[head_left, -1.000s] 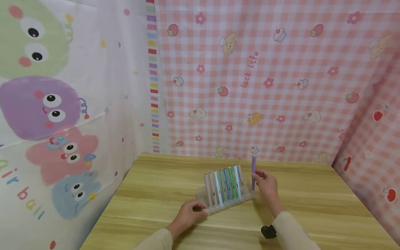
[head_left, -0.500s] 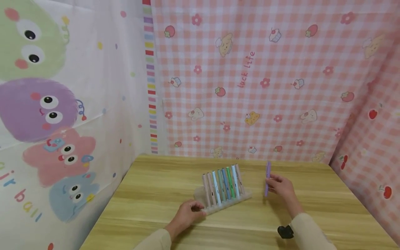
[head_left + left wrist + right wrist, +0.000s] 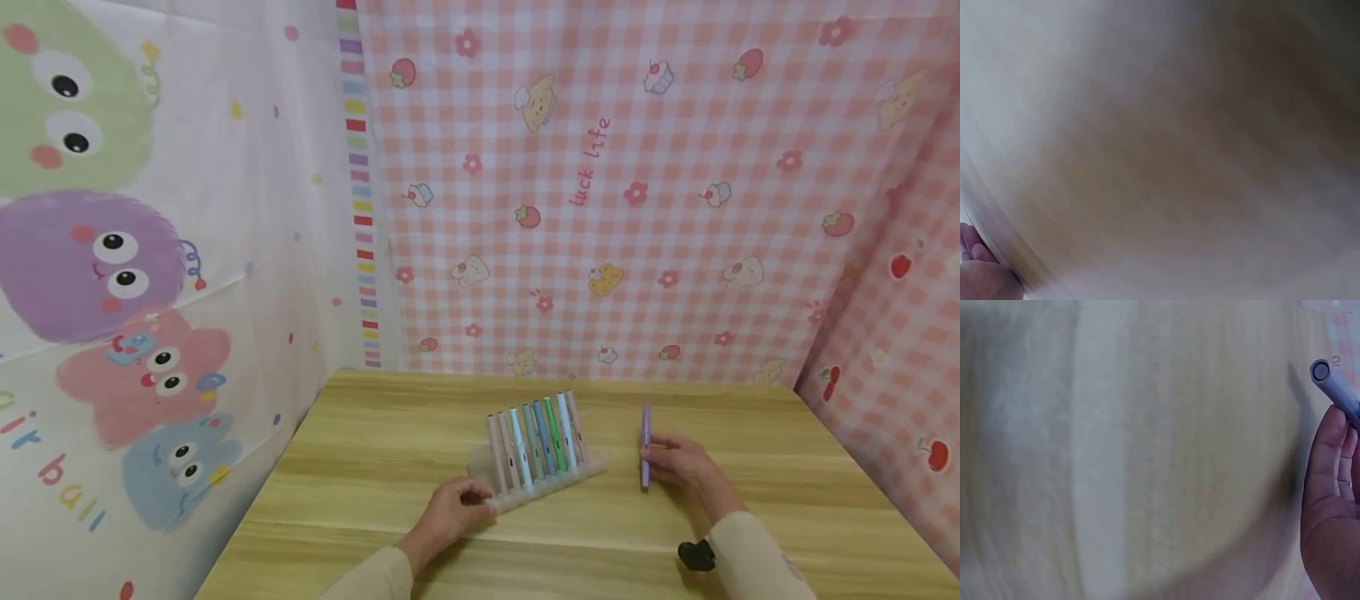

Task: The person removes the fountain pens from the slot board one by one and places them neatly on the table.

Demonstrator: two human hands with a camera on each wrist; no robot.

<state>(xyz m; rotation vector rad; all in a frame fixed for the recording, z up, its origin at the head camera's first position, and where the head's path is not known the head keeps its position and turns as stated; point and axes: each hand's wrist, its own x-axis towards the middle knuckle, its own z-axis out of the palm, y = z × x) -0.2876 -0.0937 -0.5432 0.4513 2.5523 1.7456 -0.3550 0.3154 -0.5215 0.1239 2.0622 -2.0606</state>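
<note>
A pale translucent pen rack [image 3: 551, 486] stands on the table with several slim pens upright in a row: pinkish-brown, light blue, grey-green, blue and a green pen [image 3: 556, 433]. At the rack's near left corner, my left hand [image 3: 450, 512] pinches its end with curled fingers. Right of the rack, my right hand [image 3: 686, 465] holds a purple pen [image 3: 646, 429] upright between thumb and fingers, apart from the rack. In the right wrist view the pen's round end [image 3: 1321, 371] points at the camera. The left wrist view is mostly blurred, with some fingers [image 3: 982, 253] low at the left.
The wood-grain table [image 3: 375, 467] meets a pink checked cloth [image 3: 525, 250] at the back. A white cloth with cartoon figures [image 3: 97, 258] hangs on the left, another patterned cloth [image 3: 900, 367] on the right. A black device [image 3: 697, 555] sits by the right sleeve.
My right hand has carried the purple pen away from the rack's right end, first rightward, then lower and nearer to me. The left hand stays at the rack's corner.
</note>
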